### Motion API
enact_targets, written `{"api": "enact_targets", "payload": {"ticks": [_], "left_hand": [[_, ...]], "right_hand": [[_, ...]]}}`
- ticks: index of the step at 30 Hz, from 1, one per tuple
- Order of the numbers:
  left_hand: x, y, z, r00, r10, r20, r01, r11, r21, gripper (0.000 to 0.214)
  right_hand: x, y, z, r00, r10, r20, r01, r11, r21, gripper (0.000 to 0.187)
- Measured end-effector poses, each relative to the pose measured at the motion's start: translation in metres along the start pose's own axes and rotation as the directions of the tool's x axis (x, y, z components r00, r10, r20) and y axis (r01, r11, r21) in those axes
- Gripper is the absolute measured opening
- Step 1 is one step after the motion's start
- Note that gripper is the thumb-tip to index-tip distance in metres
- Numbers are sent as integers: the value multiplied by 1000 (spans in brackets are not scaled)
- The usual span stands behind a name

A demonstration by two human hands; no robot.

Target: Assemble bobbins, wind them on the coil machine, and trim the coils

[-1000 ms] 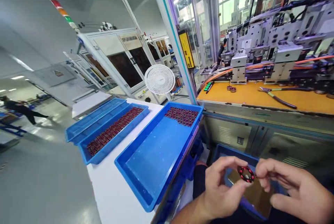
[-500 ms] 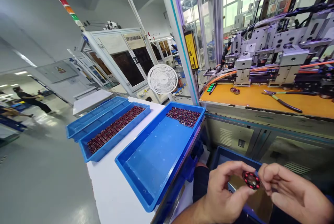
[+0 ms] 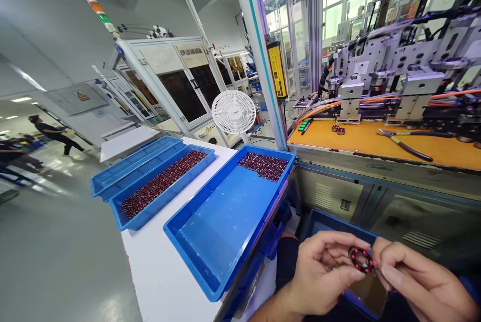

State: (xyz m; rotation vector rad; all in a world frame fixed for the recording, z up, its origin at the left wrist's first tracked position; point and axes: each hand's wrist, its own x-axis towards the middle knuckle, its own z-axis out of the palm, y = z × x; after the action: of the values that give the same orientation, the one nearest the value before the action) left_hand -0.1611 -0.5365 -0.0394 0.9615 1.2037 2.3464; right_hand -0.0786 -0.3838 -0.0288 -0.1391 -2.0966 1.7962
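Observation:
A small black ring with red spots around its face [image 3: 361, 260] is held up between my two hands, its face tilted towards me. My left hand [image 3: 319, 272] curls around its left side, index finger above and thumb below. From the right, the fingers of my right hand [image 3: 417, 274] pinch together at the ring's right edge. My right fingertips partly cover that edge. Below the hands sits a blue bin [image 3: 319, 219] near my lap, with a brownish flat surface [image 3: 372, 294] showing under my fingers.
Left of me, a large blue tray [image 3: 221, 222] holds many small dark red parts [image 3: 265, 166] at its far end. Another blue tray [image 3: 150, 207] of such parts stands beyond it. Pliers [image 3: 408, 144] and two rings [image 3: 338, 130] lie on the orange machine bench [image 3: 361, 141].
My right thumb has moved in against the fingers at the ring's edge, closing that hand's pinch. The ring has tilted slightly. A distant person has shifted a little to the right.

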Motion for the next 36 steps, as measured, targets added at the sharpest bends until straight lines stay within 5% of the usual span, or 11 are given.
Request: {"api": "enact_targets", "payload": {"ticks": [6,10,17,23,27,33,36], "left_hand": [[5,2,5,993,-111,-37,105,984,-146,41],[7,0,4,969,-238,-66,214,943,-253,34],[6,-8,-1,931,-199,-307,260,951,171,29],[1,-4,9,967,-32,-252,161,843,514,23],[-2,-4,-1,956,-156,-247,259,846,466,26],[5,1,-5,927,-302,-223,367,851,376,21],[10,3,-4,925,-329,-189,378,840,389,25]], "right_hand": [[2,-20,11,995,-71,67,66,995,76,32],[5,-12,22,979,-203,-24,204,971,128,32],[4,5,7,995,-87,-57,96,981,169,35],[13,-7,-8,997,-47,61,43,996,79,43],[18,-5,-18,990,-87,111,82,995,52,38],[25,-12,-36,962,119,247,-157,978,140,36],[28,-17,-38,929,124,348,-168,981,97,32]]}}
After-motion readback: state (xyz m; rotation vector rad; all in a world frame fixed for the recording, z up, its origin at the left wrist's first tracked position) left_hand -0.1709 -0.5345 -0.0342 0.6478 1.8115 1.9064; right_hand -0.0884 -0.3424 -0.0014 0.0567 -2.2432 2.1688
